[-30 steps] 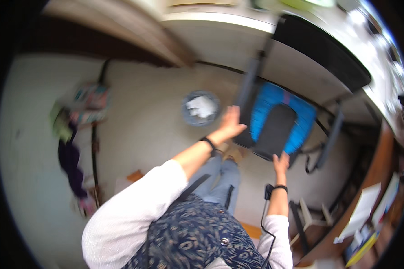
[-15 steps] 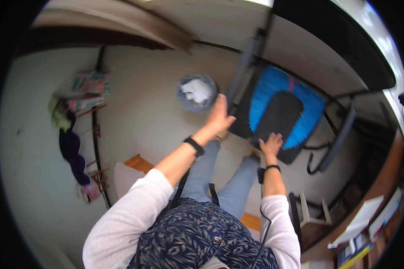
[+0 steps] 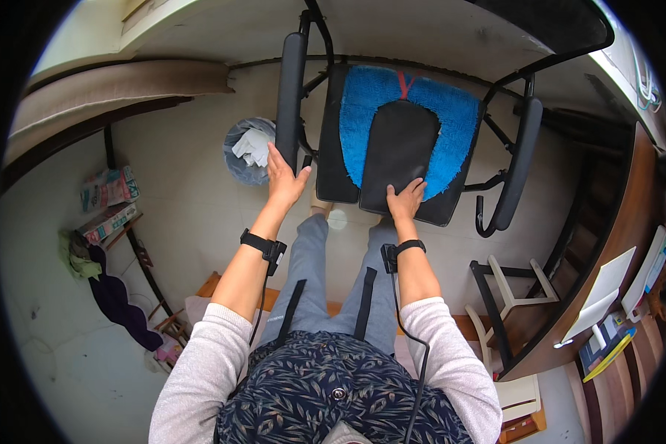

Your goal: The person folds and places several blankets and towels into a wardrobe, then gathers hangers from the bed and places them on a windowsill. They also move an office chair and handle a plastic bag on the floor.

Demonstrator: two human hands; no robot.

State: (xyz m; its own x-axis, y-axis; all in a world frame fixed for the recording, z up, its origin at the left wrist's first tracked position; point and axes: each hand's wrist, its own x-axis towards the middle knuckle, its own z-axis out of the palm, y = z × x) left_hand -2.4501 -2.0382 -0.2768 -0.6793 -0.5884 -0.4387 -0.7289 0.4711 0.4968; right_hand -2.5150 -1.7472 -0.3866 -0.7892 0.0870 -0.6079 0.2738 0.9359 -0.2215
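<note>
A black padded chair (image 3: pixel 455 181) with a metal frame stands in front of me. A fluffy blue U-shaped cover (image 3: pixel 357 111) with a red strip at its back lies on the seat, around a black centre pad (image 3: pixel 403 137). My left hand (image 3: pixel 283 181) is open at the near end of the left armrest (image 3: pixel 290 96), fingers and thumb apart; I cannot tell whether it presses on it. My right hand (image 3: pixel 407 200) rests open at the near edge of the centre pad, fingers spread, holding nothing.
A lined wastebasket (image 3: pixel 237 163) with white paper stands left of the chair. The right armrest (image 3: pixel 522 159) has a black hook-shaped bar below it. A wooden desk (image 3: pixel 607 259) with papers stands on the right, near a stool frame (image 3: pixel 514 285). Cloths and packages (image 3: pixel 111 189) line the left wall.
The view has turned, so the chair and wastebasket sit further left and the chair looks straighter. Both hands stay by the chair, the left at the armrest, the right at the seat's front.
</note>
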